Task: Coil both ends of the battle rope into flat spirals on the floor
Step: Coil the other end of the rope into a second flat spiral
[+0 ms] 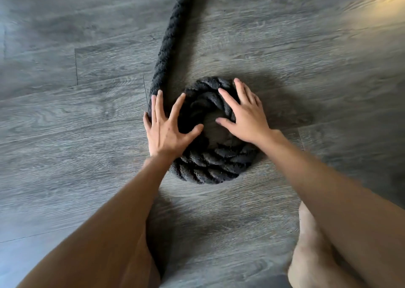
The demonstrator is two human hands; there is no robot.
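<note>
On the grey plank floor (65, 134), which fills almost the whole view, the black battle rope (171, 28) comes down from the top edge in one long, nearly straight run and then bends into the spiral (210, 167), which lies flat in front of the person. I count about two or three turns, pressed close together; the middle is blurred, so I cannot say whether floor or rope end shows there. Only this one end is in view, so in my judgement the task is not more than half done. A bare leg (311, 254) shows at the lower right. The left hand (166, 132) lies with straight, spread fingers on the place where the incoming run meets the left side of the spiral; it presses and grips nothing. The right hand (245, 116) is likewise flat and wide open on the upper right part of the turns, thumb pointing to the middle, and it holds nothing either. I judge this rope heavy and rather stiff against bending (the twisted strands look rough, so it should not slip under the palms), and it will probably want to spring outward. It seems best to hold one palm on the finished turns and to take the free run close beside the spiral, feeding it round bit by bit.
</note>
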